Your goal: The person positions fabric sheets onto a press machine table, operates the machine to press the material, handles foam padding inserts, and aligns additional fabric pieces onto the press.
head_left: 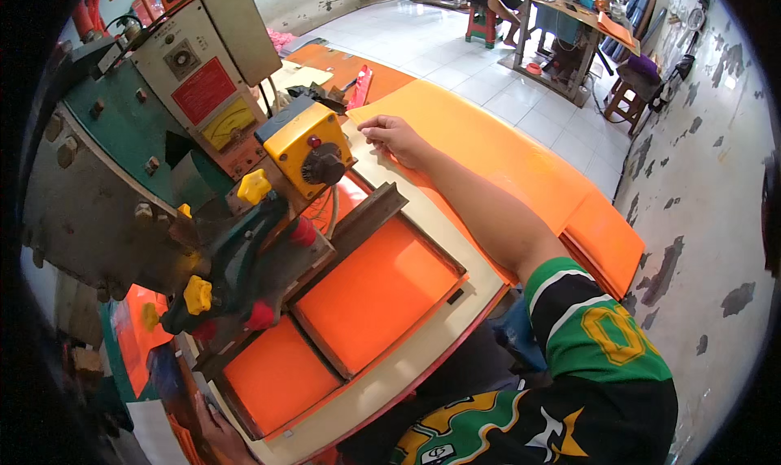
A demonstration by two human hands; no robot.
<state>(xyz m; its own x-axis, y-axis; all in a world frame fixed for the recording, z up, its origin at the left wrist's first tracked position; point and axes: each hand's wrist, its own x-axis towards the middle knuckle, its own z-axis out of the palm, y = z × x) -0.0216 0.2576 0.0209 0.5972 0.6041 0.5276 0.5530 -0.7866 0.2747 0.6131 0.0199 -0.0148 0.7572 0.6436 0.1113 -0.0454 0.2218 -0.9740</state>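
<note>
Black jersey [569, 416], green-white striped short sleeve (yellow numeral), bare forearms

The left hand [218, 432] sits at the picture's lower edge, below the green machine [122, 164]; only part of it shows, so its grip cannot be told. The machine's top and left side fade into the dark fisheye rim. Its lower arm hides part of the orange sheet [374, 294] in the frame. Far beyond the machine, a seated person [500, 5] is cut off by the top edge.
</note>
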